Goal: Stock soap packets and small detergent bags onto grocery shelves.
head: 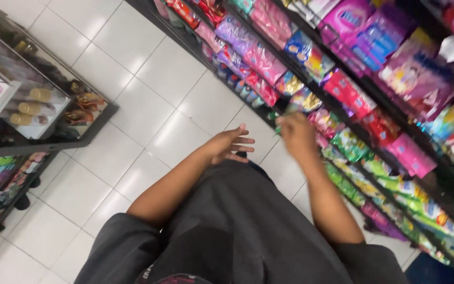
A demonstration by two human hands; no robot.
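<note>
My left hand point(230, 145) hangs in front of my dark grey shirt point(237, 226), fingers spread, holding nothing. My right hand point(296, 132) is raised toward the store shelf point(311, 79) on the right, fingers curled around a small green item point(279, 128) that is blurred and mostly hidden. Just beyond that hand lie shiny gold-and-blue packets point(303, 100) and pink packs point(349, 92) on the shelf rows.
Shelves packed with pink, purple, red and green packets run along the right. A glass display case point(43, 105) with bottles stands at the left, with more packets below it. White floor tiles point(148, 105) form the aisle between them.
</note>
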